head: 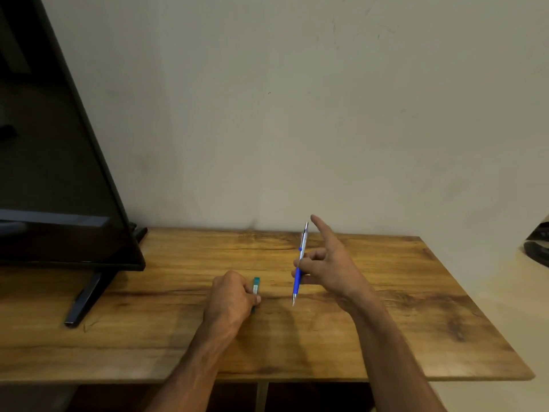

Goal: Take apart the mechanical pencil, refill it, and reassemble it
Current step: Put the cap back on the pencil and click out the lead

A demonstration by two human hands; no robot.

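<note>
A blue and silver mechanical pencil is held nearly upright above the wooden table, metal tip down, cap end up. My right hand grips it around the blue grip section with thumb and middle fingers, while the index finger sticks out straight. A small teal lead case lies on the table to the left of the pencil. My left hand rests on the table with its fingers closed around the case's near end. The pencil is in one piece.
A dark flat screen on a black foot stands at the table's left end. A plain wall rises right behind the table. A dark object sits off the table at the far right. The table's front edge is close to me.
</note>
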